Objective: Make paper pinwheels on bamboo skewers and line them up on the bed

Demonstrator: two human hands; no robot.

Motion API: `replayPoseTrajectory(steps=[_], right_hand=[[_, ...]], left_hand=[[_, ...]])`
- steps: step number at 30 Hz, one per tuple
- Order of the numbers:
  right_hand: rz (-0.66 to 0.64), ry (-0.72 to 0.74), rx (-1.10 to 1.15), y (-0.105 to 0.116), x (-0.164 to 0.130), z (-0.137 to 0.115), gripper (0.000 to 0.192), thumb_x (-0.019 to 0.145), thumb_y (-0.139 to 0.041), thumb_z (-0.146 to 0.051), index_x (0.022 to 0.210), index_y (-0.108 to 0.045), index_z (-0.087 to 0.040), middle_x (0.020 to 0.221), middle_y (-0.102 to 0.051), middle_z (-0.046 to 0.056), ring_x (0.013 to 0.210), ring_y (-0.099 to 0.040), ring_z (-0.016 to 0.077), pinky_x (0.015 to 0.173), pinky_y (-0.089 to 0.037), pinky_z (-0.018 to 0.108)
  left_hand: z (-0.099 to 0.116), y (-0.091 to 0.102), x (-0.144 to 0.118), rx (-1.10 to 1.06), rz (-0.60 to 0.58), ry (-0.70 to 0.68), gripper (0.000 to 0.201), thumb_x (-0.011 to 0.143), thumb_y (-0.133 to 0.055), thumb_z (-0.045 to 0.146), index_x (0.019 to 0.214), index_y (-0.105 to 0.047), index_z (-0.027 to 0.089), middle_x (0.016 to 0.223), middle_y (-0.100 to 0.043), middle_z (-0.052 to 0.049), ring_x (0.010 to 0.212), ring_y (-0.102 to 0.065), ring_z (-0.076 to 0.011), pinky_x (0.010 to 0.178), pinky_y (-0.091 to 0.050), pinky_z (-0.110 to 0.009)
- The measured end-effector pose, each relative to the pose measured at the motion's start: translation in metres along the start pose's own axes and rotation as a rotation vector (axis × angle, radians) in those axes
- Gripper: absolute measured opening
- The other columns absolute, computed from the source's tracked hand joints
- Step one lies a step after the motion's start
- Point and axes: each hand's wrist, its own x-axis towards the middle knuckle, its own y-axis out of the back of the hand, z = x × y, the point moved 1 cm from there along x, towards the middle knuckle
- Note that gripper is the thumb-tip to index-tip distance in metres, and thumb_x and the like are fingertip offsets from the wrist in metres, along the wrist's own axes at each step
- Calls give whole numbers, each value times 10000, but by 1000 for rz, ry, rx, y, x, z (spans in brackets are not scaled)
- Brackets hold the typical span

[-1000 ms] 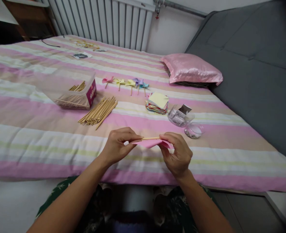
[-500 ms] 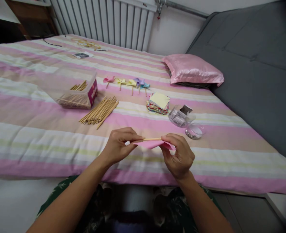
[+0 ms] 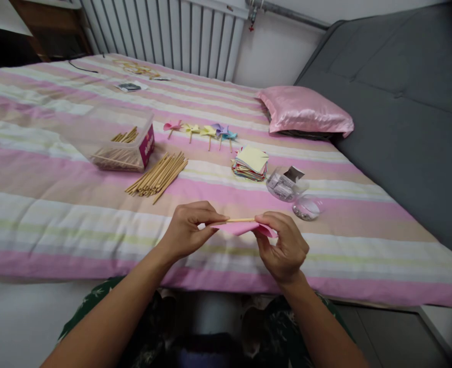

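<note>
Above the near edge of a striped bed (image 3: 57,220), my left hand (image 3: 187,230) pinches one end of a thin wooden stick (image 3: 240,220). My right hand (image 3: 285,248) grips the stick's other end together with a folded pink paper piece (image 3: 238,228) that hangs just under the stick. Both hands are closed around these items, and fingers hide part of the paper.
A loose pile of wooden sticks (image 3: 157,175) lies beside a clear plastic box (image 3: 113,138) holding more. Several finished paper pinwheels (image 3: 203,131) lie in a row. A stack of coloured paper squares (image 3: 250,163), two small clear containers (image 3: 293,194) and a pink pillow (image 3: 304,111) sit further right.
The view has shifted slightly; my hands, the stick and the pink paper hold almost the same pose.
</note>
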Motion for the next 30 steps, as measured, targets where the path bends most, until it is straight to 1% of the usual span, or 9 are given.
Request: replayPoseTrajectory(steps=[12, 17, 23, 30], right_hand=[[10, -1, 30, 1, 1, 1, 253, 757, -602, -68, 967, -614, -210, 836, -658, 53, 799, -632, 200, 726, -527, 361], [11, 1, 24, 1, 0, 2, 216, 780, -598, -108, 971, -614, -206, 845, -660, 59, 807, -632, 202, 733, -528, 366], [67, 12, 12, 1, 1, 2, 133, 803, -601, -171, 930, -619, -207, 791, -648, 50, 750, -628, 191, 703, -530, 358], [51, -14, 10, 1, 1, 1, 117, 801, -608, -172, 912, -614, -207, 786, -648, 46, 751, -626, 186, 699, -522, 343]], left_hand=[[3, -2, 1, -20, -9, 54, 145, 761, -634, 204, 848, -745, 171, 677, -679, -63, 595, -612, -132, 530, -460, -222], [4, -2, 1, -20, -4, 28, 153, 756, -634, 201, 859, -744, 172, 681, -681, -65, 598, -614, -134, 533, -465, -226], [4, -6, 0, -38, 3, 33, 147, 773, -624, 194, 856, -745, 177, 677, -683, -64, 588, -613, -124, 515, -455, -210], [3, -6, -2, -55, 7, 24, 155, 763, -633, 172, 872, -741, 146, 680, -676, -73, 590, -611, -122, 513, -441, -207]])
